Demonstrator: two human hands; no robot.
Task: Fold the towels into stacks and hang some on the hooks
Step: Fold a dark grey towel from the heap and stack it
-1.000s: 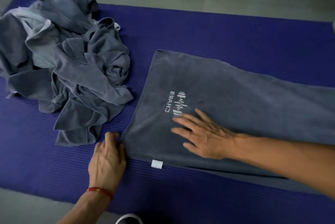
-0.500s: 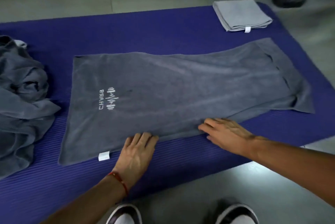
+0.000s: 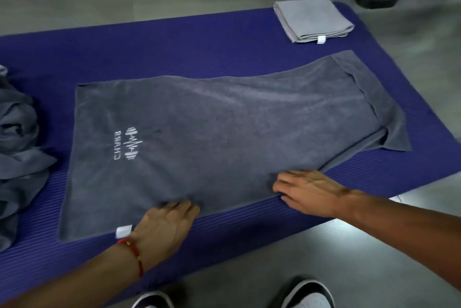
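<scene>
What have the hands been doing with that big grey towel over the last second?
Both hands slid rightward along the near edge of the spread dark grey towel, left hand from its corner, right hand off the logo. Both lie flat, gripping nothing. The towel stayed spread on the purple mat.

The dark grey towel (image 3: 224, 138) carried white embroidered lettering (image 3: 117, 145) reading roughly "CHARG", beside a barbell-and-pulse-line logo (image 3: 133, 143). Its white tag (image 3: 124, 231) showed no readable text.
</scene>
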